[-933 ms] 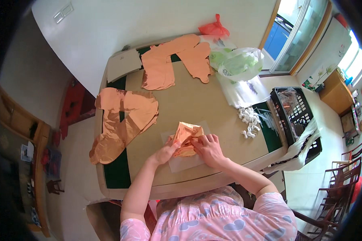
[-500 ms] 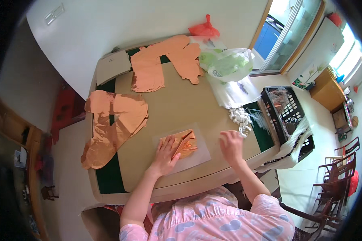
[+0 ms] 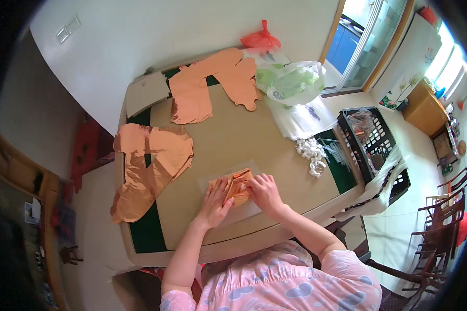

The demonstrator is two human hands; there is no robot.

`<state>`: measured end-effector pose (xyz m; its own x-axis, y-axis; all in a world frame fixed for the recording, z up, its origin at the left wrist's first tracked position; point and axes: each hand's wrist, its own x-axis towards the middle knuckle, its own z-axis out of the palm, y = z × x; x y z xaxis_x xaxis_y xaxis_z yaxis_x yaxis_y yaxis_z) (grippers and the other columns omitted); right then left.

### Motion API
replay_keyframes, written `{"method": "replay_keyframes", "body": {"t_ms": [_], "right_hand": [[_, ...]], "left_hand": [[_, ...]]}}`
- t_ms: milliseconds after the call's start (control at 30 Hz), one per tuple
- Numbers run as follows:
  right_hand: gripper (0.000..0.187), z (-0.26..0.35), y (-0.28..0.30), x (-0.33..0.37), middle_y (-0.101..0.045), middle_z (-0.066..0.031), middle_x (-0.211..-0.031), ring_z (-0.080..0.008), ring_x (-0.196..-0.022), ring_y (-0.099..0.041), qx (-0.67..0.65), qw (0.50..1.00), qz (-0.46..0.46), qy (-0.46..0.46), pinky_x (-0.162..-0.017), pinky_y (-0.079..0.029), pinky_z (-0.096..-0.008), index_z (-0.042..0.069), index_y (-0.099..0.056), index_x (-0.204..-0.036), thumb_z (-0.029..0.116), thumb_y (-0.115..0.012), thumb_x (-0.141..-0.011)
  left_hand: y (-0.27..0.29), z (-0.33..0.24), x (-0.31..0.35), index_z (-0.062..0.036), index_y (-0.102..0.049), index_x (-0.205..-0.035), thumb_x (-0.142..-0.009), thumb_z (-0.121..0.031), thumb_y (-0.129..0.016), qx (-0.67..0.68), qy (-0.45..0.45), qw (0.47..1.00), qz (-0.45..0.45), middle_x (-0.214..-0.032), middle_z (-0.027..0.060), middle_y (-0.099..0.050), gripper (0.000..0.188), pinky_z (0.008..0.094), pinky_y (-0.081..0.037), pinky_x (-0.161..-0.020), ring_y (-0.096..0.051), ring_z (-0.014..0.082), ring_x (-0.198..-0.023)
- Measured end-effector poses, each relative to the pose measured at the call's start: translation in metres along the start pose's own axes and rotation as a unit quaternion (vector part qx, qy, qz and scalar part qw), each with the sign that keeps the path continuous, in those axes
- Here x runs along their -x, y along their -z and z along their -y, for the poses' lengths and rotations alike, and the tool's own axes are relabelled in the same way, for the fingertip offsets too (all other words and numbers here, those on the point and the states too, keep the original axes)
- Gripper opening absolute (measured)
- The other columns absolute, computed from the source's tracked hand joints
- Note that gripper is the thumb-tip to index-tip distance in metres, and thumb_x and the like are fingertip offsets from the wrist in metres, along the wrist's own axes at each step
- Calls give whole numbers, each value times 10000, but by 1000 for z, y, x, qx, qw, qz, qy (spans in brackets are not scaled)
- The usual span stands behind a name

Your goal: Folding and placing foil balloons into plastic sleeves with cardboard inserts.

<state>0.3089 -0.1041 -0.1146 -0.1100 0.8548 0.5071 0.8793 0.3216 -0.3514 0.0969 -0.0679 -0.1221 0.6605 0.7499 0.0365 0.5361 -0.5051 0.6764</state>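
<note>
A folded copper-coloured foil balloon (image 3: 237, 189) lies on a clear plastic sleeve (image 3: 251, 209) at the near middle of the table. My left hand (image 3: 213, 205) rests flat over its left side, fingers stretched and thumb apart. At the balloon's right edge, the fingertips of my right hand (image 3: 266, 194) are pinched together on the foil; the exact grip is partly hidden. Unfolded flat foil balloons of the same colour lie in two stacks: one stack (image 3: 153, 166) at the left and another stack (image 3: 192, 98) at the far side.
Along the table's right side lie white ribbon coils (image 3: 311, 155), thin straws (image 3: 334, 154), clear sleeves (image 3: 308, 119) and a green-white plastic bag (image 3: 293, 83). A red bag (image 3: 261, 39) sits at the back, grey card (image 3: 147, 93) at far left. A black crate (image 3: 371, 140) stands beyond the right edge.
My right hand has come left from beside the sleeve onto the balloon's right edge, its fingers closing there. My left hand stays on the foil. The view has shifted slightly.
</note>
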Motion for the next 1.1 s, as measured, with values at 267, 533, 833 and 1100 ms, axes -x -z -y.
{"method": "replay_keyframes", "body": {"t_ms": [267, 533, 833, 1100], "right_hand": [[357, 17, -12, 29, -484, -91, -1333, -268, -1334, -358, 101, 985, 134, 33, -1103, -193, -639, 88, -638, -1126, 316, -630, -851], [291, 9, 18, 50, -495, -139, -1347, -320, -1317, -394, 4, 985, 172, -20, -1125, -203, -606, 65, -663, -1057, 162, -603, -789], [324, 21, 63, -23, -564, -165, -1265, -365, -1195, -504, -97, 995, 33, 5, -1008, -424, -463, 59, -650, -1123, 0, -602, -809], [478, -1, -13, -4, -411, -122, -1464, -296, -1376, -355, 19, 987, 157, 10, -1113, -272, -539, 89, -457, -1382, 212, -551, -930]], "left_hand": [[-4, 4, 0, -38, -209, -1510, -960, -313, -457, 22, 2, 1000, -21, -1557, 161, -249, 664, 482, -112, -1175, -180, 306, -1461], [-9, -10, 5, -284, -307, -1493, -850, -578, -583, -153, -49, 987, -30, -1538, 223, -231, 759, 579, -149, -1144, -177, 388, -1444], [-21, 0, 6, -266, -297, -1500, -855, -616, -535, -221, -60, 972, -55, -1546, 219, -216, 772, 583, -135, -1147, -161, 375, -1452], [-21, -4, 3, 11, -306, -1453, -889, -424, -565, -164, -33, 983, -74, -1536, 218, -247, 758, 515, -137, -1169, -206, 341, -1446]]}}
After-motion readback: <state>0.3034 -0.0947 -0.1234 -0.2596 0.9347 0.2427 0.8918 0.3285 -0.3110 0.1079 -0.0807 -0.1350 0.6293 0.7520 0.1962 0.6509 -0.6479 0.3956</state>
